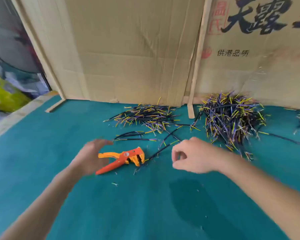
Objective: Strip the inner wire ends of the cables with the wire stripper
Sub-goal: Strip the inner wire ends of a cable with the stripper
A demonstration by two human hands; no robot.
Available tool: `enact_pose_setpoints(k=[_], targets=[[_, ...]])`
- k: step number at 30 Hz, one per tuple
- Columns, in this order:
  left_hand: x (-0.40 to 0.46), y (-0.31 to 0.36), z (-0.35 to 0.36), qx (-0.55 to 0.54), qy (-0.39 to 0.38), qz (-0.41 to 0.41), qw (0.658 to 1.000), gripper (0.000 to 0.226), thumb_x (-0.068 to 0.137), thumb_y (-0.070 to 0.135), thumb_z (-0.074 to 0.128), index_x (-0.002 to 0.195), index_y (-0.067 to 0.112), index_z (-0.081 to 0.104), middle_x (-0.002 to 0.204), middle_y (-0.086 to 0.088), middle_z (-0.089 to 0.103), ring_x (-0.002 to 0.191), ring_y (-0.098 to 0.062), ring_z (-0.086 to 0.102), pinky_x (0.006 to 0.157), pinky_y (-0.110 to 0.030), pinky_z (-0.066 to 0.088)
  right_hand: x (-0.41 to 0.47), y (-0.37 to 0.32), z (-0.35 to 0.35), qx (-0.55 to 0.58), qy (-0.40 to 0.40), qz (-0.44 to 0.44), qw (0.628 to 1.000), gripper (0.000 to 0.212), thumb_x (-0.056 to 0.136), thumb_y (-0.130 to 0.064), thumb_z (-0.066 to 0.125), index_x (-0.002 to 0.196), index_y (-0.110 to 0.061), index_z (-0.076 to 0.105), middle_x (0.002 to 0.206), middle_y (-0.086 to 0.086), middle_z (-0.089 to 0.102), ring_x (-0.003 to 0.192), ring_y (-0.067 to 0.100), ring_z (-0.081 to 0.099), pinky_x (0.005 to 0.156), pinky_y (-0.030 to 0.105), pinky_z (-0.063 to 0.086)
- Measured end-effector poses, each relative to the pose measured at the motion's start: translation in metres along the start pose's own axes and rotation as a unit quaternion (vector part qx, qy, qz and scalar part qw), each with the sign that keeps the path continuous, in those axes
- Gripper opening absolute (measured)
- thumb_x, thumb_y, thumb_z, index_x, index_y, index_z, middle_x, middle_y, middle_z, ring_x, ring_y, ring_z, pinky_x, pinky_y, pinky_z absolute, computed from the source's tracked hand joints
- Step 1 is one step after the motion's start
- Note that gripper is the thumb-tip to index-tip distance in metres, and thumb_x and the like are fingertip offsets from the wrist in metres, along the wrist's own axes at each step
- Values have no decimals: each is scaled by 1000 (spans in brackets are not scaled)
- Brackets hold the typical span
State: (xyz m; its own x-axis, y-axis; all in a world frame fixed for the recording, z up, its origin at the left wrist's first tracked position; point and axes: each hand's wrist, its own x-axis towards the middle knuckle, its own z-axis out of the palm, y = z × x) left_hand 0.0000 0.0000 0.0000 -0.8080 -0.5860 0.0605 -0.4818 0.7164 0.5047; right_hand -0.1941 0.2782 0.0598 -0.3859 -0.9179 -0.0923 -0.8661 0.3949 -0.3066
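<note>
Green felt covered the work table (42, 153), and flattened cardboard sheets (128, 49) stood upright along its far edge, one with large printed characters on the right. On the felt, near the middle, lay the orange wire stripper (123, 159). Its long axis ran roughly from left to right, a little tilted: the jaws pointed to the right, and the two handles spread toward the left and the near-left. A single black cable (160, 150) lay diagonally with its near end just at the jaws of the stripper, and its far end went up to the right.

The left hand (92, 156) was blurred; it was over the handles with the fingers spread and relaxed, and it gripped nothing as far as I could see. The right hand (190, 156) was to the right of the stripper, apart from it, with the fingers curled loosely; whether it pinched something small I could not tell.

Behind the stripper a low pile of cables (145, 115) with yellow and purple inner wires lay flat. A taller, denser pile (230, 116) stood further right, near the cardboard. Some loose cables (135, 136) lay between the low pile and the left hand. Small wire scraps (114, 184) were scattered on the felt.
</note>
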Motion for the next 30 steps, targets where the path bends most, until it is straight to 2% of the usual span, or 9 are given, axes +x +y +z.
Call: enact_pose_setpoints(k=[4,6,8,13,19,23,25,27,30], targets=[[-12,-10,29,121,-87,-7,989,92,66,53,65,151,31,38,146,4,48,140,-23,40,118,-37,25,-13,-16,64,220,65,52,972,7,80,-27,64,74,-24,68,65,-6,69,56,5,58,58,22,47],[-5,-24,32,176,-51,-14,983,95,75,67,67,155,34,28,145,3,47,139,-23,40,119,-42,22,-18,-10,89,300,88,104,944,10,80,-20,64,71,-22,67,67,-1,70,60,14,63,62,30,52],[0,-35,32,175,-40,-5,984,85,79,71,65,150,33,39,132,1,48,130,-23,44,112,-38,32,-21,-8,107,342,133,144,919,11,80,-17,66,70,-21,66,66,3,69,59,15,60,62,34,52],[-21,-37,57,92,61,14,994,61,83,58,71,129,18,60,115,-1,47,114,-26,45,102,-37,39,-22,-11,131,344,217,150,901,7,72,-29,61,71,-22,63,56,0,60,49,8,45,51,24,38],[-45,2,78,-59,122,8,991,49,83,49,75,120,19,64,108,5,48,107,-18,53,98,-32,43,-19,-14,126,372,208,164,889,9,75,-27,66,70,-20,66,63,7,64,56,16,50,59,35,46],[-61,68,92,-216,91,18,972,31,82,57,69,92,27,68,87,7,58,80,-3,56,70,-13,41,-18,-20,111,446,185,113,869,27,73,-45,69,95,-30,72,80,-3,72,79,18,66,75,40,55],[-64,101,102,-309,12,22,951,49,79,65,60,81,17,67,68,0,56,59,-14,48,56,-29,41,-14,-17,101,520,162,74,835,48,72,-58,68,109,-27,70,100,-5,74,97,14,68,87,35,54],[-66,131,111,-401,-60,19,914,62,81,67,55,74,5,61,56,1,46,50,-15,35,47,-25,31,-10,-7,94,619,135,85,769,64,67,-63,72,119,-25,68,119,1,73,113,18,67,97,43,52],[-61,161,121,-435,-78,8,897,60,81,68,55,59,12,51,51,4,43,47,-13,33,47,-23,30,-10,18,82,715,77,71,691,56,74,-49,79,118,-16,69,119,16,73,108,32,70,82,45,57]])
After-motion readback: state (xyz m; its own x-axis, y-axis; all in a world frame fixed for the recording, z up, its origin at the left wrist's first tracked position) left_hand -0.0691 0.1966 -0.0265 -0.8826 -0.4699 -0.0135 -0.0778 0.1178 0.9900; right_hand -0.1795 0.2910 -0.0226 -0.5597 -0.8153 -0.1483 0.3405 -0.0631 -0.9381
